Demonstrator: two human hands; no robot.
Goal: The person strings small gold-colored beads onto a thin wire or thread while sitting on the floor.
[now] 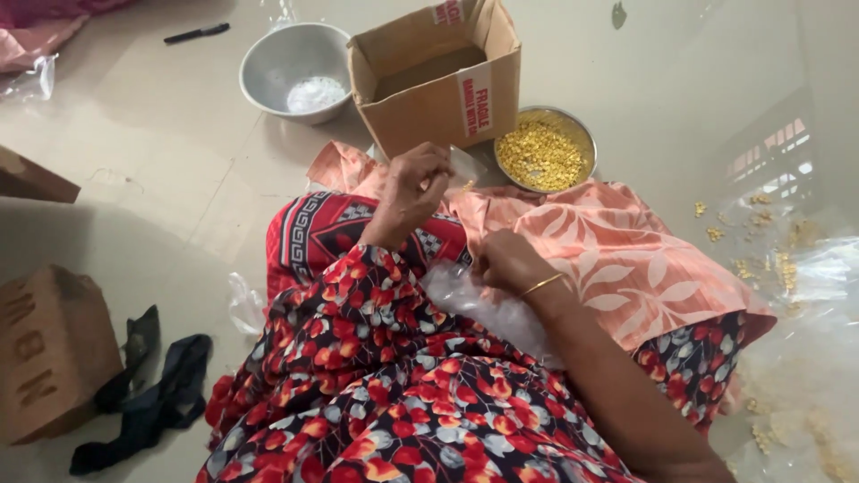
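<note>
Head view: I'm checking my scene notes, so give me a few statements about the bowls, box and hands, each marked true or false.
1. The steel bowl right of the cardboard box holds yellow grains. True.
2. The cardboard box is taped shut. False: its flaps stand open.
3. The right hand rests on a clear plastic bag on the lap. True.
4. The grey bowl is full of yellow grains. False: it holds a little white stuff.
5. The left hand lies flat on the floor. False: it is raised before the box, fingers pinched together.
6. A black pen lies on the floor. True.
</note>
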